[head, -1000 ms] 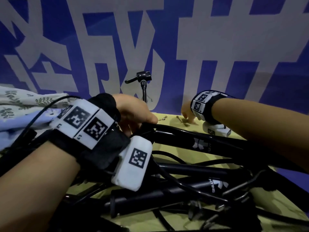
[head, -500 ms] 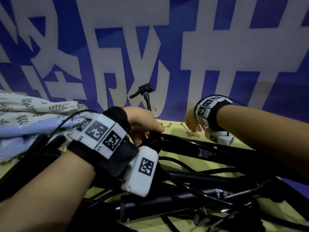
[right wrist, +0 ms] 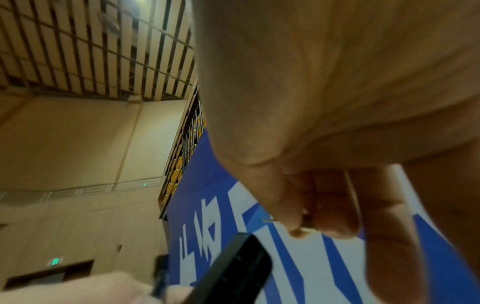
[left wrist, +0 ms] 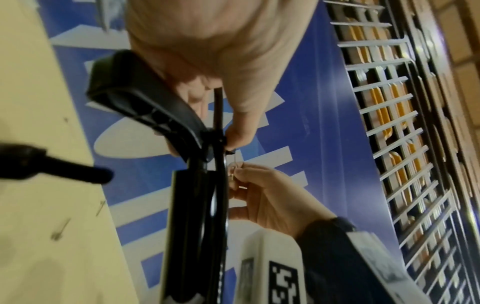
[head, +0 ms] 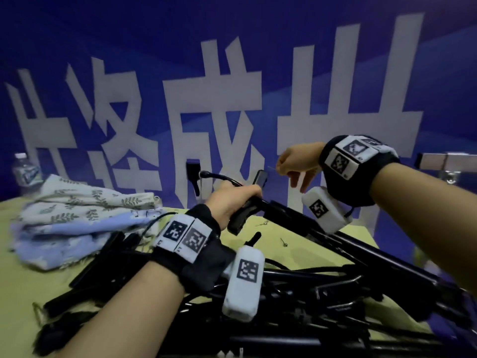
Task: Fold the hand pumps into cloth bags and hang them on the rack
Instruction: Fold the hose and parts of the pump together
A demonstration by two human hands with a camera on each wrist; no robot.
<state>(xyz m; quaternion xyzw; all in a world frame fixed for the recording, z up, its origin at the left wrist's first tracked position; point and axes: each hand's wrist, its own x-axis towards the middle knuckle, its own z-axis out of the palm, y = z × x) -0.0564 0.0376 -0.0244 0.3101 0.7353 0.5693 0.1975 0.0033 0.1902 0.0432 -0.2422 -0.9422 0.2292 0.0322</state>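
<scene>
Several black hand pumps (head: 296, 293) lie piled on the yellow-green table (head: 31, 275). My left hand (head: 232, 200) grips the handle end of one pump (head: 335, 241) and its thin hose, holding that end tilted up off the pile. In the left wrist view the T-handle (left wrist: 140, 102) sticks out below my left hand (left wrist: 207, 61). My right hand (head: 294, 164) hovers just right of the handle tip and pinches a thin metal needle (head: 272, 168) between thumb and forefinger. The needle (right wrist: 269, 220) points toward the handle (right wrist: 233, 267). Folded cloth bags (head: 77, 215) lie at the left.
A water bottle (head: 24, 171) stands at the far left by the blue banner wall. A metal rack bar (head: 446, 162) shows at the right edge. Loose small needles (head: 284, 242) lie on the table behind the pumps. Another pump handle (head: 193, 174) stands upright at the back.
My right hand has lifted from the table, now pinching a needle beside the pump handle. My left hand has raised the pump's handle end. The head view has tilted up and left.
</scene>
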